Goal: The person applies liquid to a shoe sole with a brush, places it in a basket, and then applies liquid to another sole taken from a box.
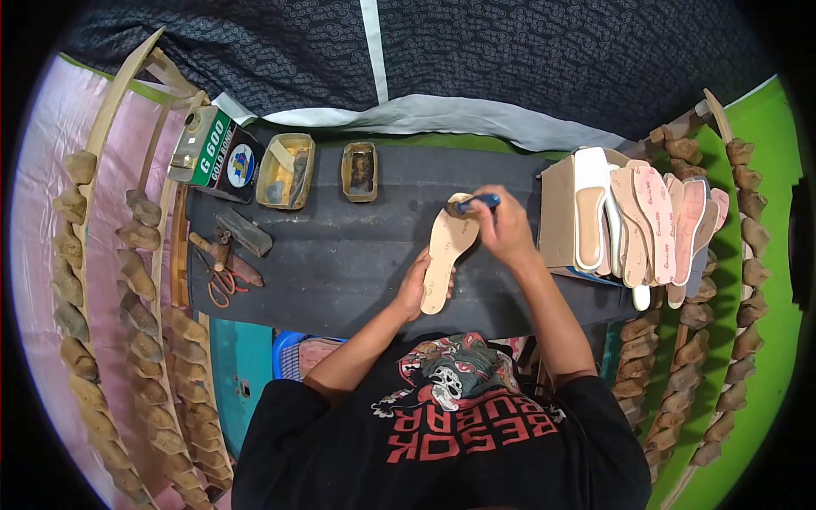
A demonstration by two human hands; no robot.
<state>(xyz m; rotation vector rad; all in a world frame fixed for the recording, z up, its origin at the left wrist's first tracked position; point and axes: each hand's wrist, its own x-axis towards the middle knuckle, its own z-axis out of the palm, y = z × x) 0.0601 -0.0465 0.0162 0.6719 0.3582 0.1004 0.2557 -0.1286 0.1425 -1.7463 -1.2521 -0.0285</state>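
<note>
A beige shoe insole is held at its narrow heel end by my left hand, fingers closed around its edge. My right hand grips a blue-handled brush. The brush's dark tip is at the broad forefoot end of the insole and appears to touch it. Small markings show on the insole's surface, and both hands are above the dark worktable.
A glue can stands at the back left, beside two small containers. Scissors, a hammer and a grey block lie left. At right, a cardboard box holds several insoles. Racks of shoe lasts flank both sides.
</note>
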